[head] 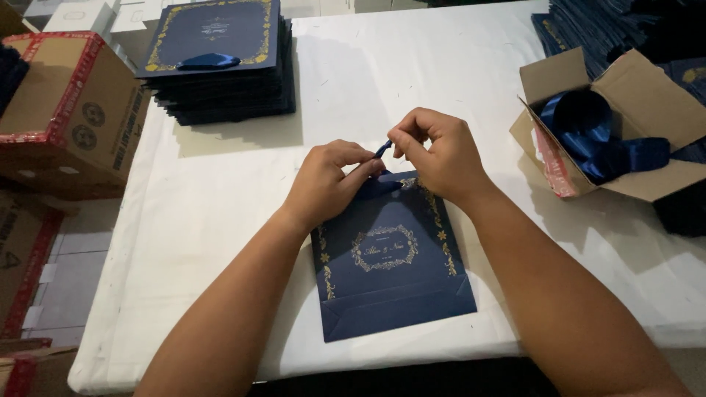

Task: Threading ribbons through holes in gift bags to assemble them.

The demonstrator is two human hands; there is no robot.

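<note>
Flat navy gift bag point(390, 257) lies on white table point(220, 191), long axis 12-to-6, top edge at 12 under both hands: left hand point(323, 180) pins it, right hand point(434, 151) pinches blue ribbon end point(382, 149), nearer.

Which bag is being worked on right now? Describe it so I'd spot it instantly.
On the white table, look at the near edge in the middle, not at the far-left stack of bags. The flat navy paper bag lies alone there, gold ornament facing up. Only this one has the left hand and right hand pinching blue ribbon at its top.
</note>
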